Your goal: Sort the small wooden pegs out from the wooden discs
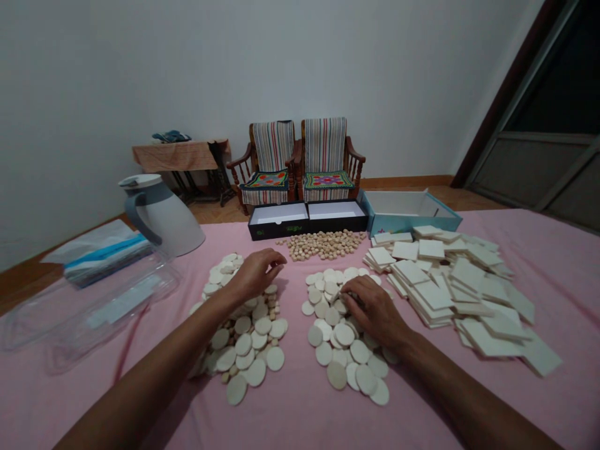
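Observation:
My left hand [257,273] hovers over the far edge of the left pile of round wooden discs [244,344], its fingers bent and thumb apart, with nothing visible in them. Small wooden cubes [272,304] lie among these discs. My right hand [375,306] rests at the right pile of pale round discs [344,334]. Its thumb and fingers are closed on what looks like a disc at the pile's upper part; the fingers partly hide it. Beyond both hands lies a heap of small wooden beads or cubes [323,245].
Square wooden tiles [435,294] are heaped on the right. Behind stand a black two-part box [304,228] and a light-blue box [412,223]. On the left are a white-grey jug [171,222], clear plastic trays [107,312] and a tissue pack [107,256]. A pink cloth [300,406] covers the surface.

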`<state>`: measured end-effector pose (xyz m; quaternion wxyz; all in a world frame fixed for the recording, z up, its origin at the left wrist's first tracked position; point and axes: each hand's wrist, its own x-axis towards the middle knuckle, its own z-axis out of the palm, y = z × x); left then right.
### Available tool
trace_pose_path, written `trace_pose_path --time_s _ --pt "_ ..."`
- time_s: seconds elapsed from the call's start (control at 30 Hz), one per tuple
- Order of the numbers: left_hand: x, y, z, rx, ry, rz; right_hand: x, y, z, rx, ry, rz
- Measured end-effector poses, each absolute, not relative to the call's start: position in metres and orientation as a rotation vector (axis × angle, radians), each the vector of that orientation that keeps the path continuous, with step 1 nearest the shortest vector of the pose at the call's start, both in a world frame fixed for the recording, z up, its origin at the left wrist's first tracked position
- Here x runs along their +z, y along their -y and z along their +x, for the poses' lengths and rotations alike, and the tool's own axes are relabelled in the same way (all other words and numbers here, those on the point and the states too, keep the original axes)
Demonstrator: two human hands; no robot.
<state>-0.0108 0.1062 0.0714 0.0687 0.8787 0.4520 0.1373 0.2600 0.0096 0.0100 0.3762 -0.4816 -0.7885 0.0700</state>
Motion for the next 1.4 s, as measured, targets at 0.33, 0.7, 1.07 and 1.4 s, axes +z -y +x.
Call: trace_pose_path --time_s 0.33,0.7,1.07,1.4 --pt "0.061 -0.111 -0.028 -0.102 -1.329 2.725 0.005 -0.011 0.260 0.153 2.005 -1.217" --pt "0.070 -0.105 -0.019 0.079 -1.371 2.722 0.014 -0.005 0.257 0.180 2.144 -1.071" --pt "0.062 -0.076 0.046 0.487 -1.078 2.617 0.004 -0.011 0.260 0.127 2.096 -1.216" --pt "0.040 -0.077 0.047 -0.056 -1.296 2.491 0.006 -0.010 0.258 0.071 2.044 -1.258"
